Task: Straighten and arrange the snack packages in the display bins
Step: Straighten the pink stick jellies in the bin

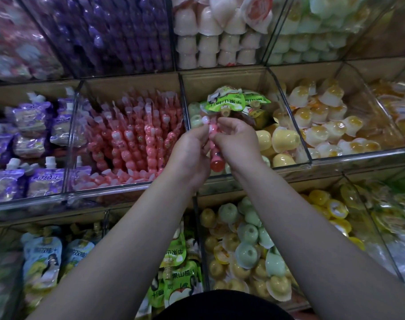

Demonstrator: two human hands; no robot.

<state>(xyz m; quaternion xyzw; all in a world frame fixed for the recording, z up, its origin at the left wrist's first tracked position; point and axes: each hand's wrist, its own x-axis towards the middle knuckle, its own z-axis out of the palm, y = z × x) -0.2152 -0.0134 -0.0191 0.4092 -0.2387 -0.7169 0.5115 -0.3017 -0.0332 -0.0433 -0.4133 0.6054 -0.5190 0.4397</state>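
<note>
Both hands meet over the middle bin point(243, 76) of the middle shelf row. My left hand point(191, 153) and my right hand point(237, 139) pinch one pink beaded jelly stick point(214, 148) between them, its round red end hanging downward. Just beyond the fingertips, green spout pouches point(229, 100) lie on top of yellow and pale green jelly cups point(282, 139). The bin to the left point(74, 125) is packed with matching pink jelly sticks point(132, 137) standing in rows.
Clear acrylic bins line the shelves. Purple spout pouches point(30, 139) fill the far left bin, orange-centred jelly cups point(330, 118) the right one. Below are pouches point(44, 257) and mixed jelly cups point(245, 248). Upper bins hold purple sticks point(118, 31) and pale cups point(220, 38).
</note>
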